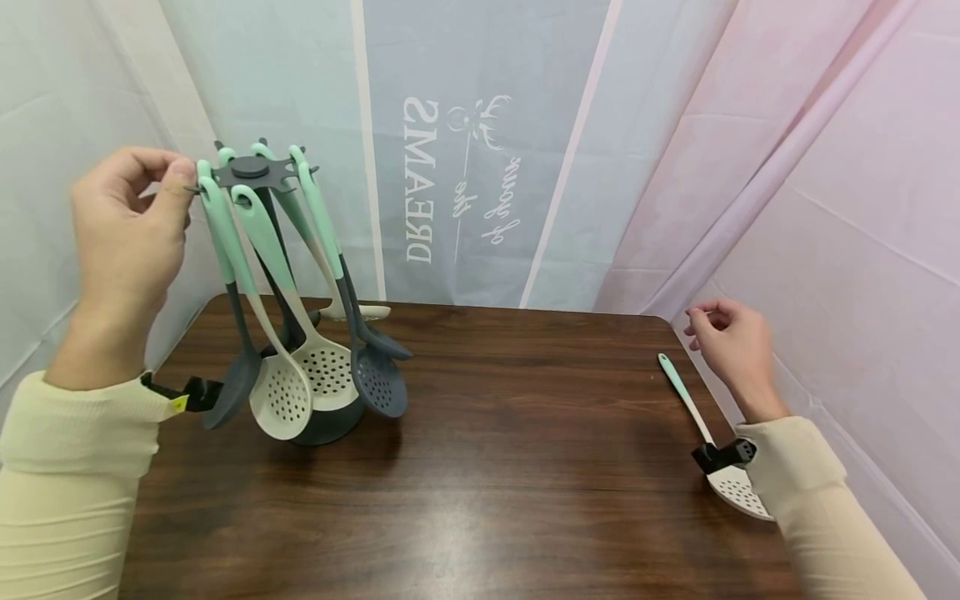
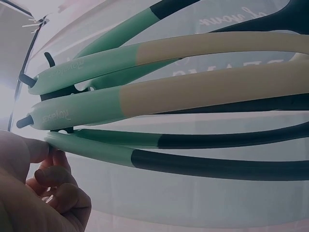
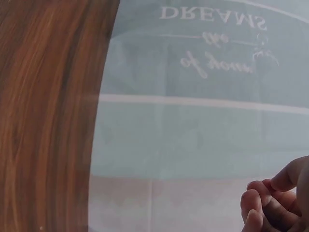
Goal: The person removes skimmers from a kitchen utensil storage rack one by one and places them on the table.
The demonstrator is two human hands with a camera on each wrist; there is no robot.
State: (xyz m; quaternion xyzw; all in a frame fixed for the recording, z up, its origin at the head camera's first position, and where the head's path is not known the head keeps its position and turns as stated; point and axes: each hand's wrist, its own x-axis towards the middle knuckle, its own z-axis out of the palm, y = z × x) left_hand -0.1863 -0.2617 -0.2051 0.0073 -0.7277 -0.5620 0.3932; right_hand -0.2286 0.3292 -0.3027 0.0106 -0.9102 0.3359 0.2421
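Note:
A utensil rack (image 1: 250, 169) with a dark hooked top stands at the left of the table, hung with several mint-handled utensils. My left hand (image 1: 131, 225) pinches the top of the mint handle of a dark grey spoon (image 1: 236, 387) at the rack's left side. In the left wrist view, thumb and fingers meet at the end of that handle (image 2: 91, 150). Off to the right, my right hand (image 1: 731, 350) hovers with loosely curled fingers and holds nothing. Below it a cream skimmer (image 1: 738, 490) with a mint handle lies on the table, partly covered by the wrist camera and sleeve.
The brown wooden table (image 1: 510, 433) has its far edge against a hanging curtain (image 1: 487, 50) with printed lettering. Pale curtains also close in both sides. Cream slotted heads (image 1: 281, 398) and dark ones (image 1: 380, 381) hang around the rack's base (image 1: 330, 425).

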